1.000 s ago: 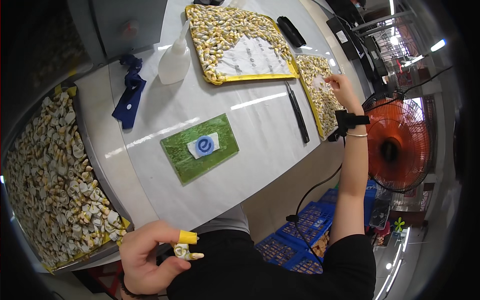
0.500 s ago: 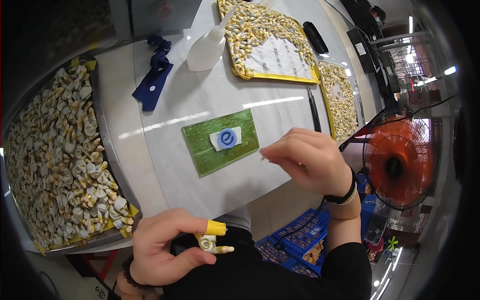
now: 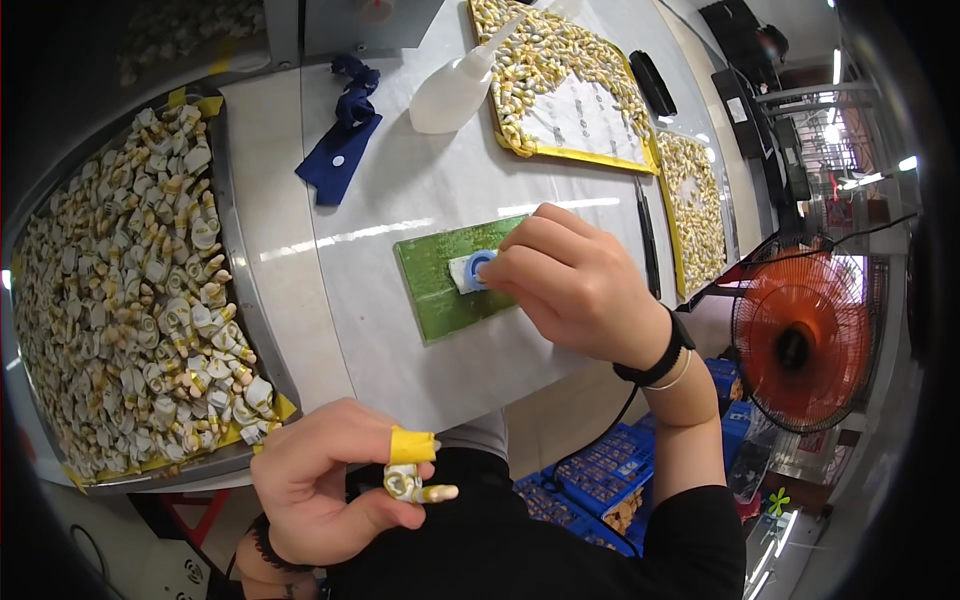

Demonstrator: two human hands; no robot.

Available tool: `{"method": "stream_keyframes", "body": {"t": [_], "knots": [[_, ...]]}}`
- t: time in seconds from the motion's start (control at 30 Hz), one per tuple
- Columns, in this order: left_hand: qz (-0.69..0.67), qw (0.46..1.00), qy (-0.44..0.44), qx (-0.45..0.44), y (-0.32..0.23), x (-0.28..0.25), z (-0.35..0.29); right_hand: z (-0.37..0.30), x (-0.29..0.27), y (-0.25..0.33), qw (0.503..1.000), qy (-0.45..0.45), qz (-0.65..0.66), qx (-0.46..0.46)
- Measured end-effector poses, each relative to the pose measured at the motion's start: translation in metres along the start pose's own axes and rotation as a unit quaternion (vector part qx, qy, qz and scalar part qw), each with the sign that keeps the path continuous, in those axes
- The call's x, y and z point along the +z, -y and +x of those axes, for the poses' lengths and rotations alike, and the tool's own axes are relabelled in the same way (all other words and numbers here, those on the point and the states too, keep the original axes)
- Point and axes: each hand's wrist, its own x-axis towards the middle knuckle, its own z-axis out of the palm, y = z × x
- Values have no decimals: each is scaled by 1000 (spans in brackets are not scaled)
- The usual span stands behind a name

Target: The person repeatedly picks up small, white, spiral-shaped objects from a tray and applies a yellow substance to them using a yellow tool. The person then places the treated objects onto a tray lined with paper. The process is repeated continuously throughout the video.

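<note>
My left hand (image 3: 318,485) is closed in a pinch on a small white-and-gold figurine part (image 3: 403,484) with a pale peach tip, low in front of my body. Yellow tape (image 3: 411,446) wraps that hand's index fingertip. Over the table, my right hand (image 3: 585,285) has its fingers pressed together at a small round blue dish (image 3: 477,268), covering part of it. Whatever those fingers may hold is hidden. Under the dish lies a white pad (image 3: 457,272), on a flat green slab (image 3: 430,302).
At the left stands a large tray (image 3: 222,200) heaped with similar parts. A yellow-edged tray (image 3: 600,160) of small pieces lies at the back, near a white squeeze bottle (image 3: 450,98), a navy cloth strip (image 3: 338,165) and a thin black tool (image 3: 648,240). An orange fan (image 3: 795,345) is at right.
My right hand has moved left, from beside the green slab's right edge to the blue dish. My left hand keeps its grip on the figurine part. The whole view has shifted slightly.
</note>
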Motion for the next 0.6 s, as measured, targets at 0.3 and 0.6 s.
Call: {"method": "stream_keyframes", "body": {"t": [0.3,0.6], "knots": [[116,985,-7,124,14,3,0,-6,-11,27,970,-113,175,127],[10,986,-13,164,18,12,4,-16,-8,69,899,-218,379,11]]}}
